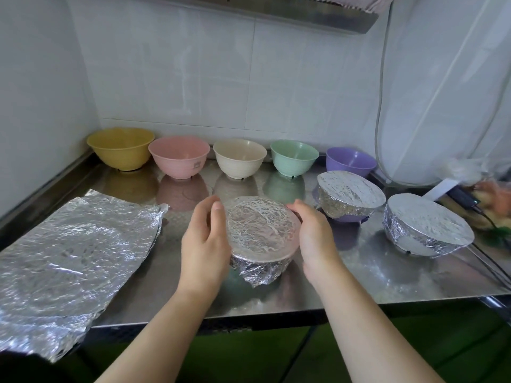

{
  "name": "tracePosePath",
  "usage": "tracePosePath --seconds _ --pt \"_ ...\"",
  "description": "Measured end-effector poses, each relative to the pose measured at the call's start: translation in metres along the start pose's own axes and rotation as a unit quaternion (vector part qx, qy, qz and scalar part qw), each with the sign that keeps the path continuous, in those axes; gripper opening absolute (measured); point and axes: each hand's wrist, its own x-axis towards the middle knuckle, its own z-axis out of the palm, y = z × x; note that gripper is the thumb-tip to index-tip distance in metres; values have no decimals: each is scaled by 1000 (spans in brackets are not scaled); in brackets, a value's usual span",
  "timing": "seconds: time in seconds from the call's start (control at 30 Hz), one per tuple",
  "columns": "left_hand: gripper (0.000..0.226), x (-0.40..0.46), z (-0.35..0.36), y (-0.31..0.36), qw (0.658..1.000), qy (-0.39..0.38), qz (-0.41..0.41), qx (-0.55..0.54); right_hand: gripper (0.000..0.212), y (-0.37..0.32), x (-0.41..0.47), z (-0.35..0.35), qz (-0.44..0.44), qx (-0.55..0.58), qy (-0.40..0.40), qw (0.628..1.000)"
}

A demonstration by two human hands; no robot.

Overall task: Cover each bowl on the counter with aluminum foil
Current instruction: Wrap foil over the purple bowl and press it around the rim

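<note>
At bench centre, both hands, left (206, 239) and right (318, 239), cup and press the foil-wrapped bowl (262, 233). Third covering appears nearly sealed; next needs a sheet from the foil stack (69, 250) for the purple bowl (351, 160).

steel counter (359, 272): five bare bowls (239, 158) at back, three foil-covered bowls (427, 225), foil sheets (69, 244) left.
</note>
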Motion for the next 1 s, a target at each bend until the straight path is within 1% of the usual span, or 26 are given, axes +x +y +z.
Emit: tracePosePath --seconds 0.07,0.1,0.13,0.17,0.27,0.33,0.43,0.57,0.63,0.73,0.8,0.87,0.93,0.97,1.0 --pt "36 3 -6 1 1000 17 8 25 27 -1 8 -7 -50 -89 21 995" --pt "38 3 -6 2 999 20 8 31 25 -3 12 -10 -74 -109 21 991" --pt "41 1 -4 4 999 18 9 37 24 -7 15 -11 -96 -108 5 989" --pt "45 -1 -1 6 999 10 17 48 27 -11 18 -11 -109 -101 -27 988" --pt "58 -8 15 11 995 -22 40 88 42 -16 20 -4 -95 -133 -121 979" --pt "60 -11 22 10 994 -14 42 105 44 -11 18 -2 -74 -154 -138 976" --pt "55 -15 25 4 995 14 31 91 43 -5 17 -1 -54 -134 -122 982" --pt "49 -19 30 -1 999 44 9 24 35 -1 18 -1 -14 -90 -91 992" --pt "47 -21 32 -1 998 60 -4 -17 37 0 17 2 1 -59 -87 994" --pt "41 -22 35 0 995 75 -21 -69 49 3 15 4 20 -10 -73 997" --pt "37 -20 35 0 993 81 -32 -85 49 7 16 5 22 7 -58 998" --pt "34 -15 33 0 992 76 -44 -96 36 10 15 5 8 12 -44 999" --pt "32 -6 27 1 993 50 -44 -97 21 10 14 1 -13 -12 -17 1000" --pt "31 -2 23 1 994 32 -39 -95 20 9 12 -1 -28 -32 -7 999" --pt "31 2 19 1 995 22 -37 -92 27 9 13 -5 -42 -58 0 997"
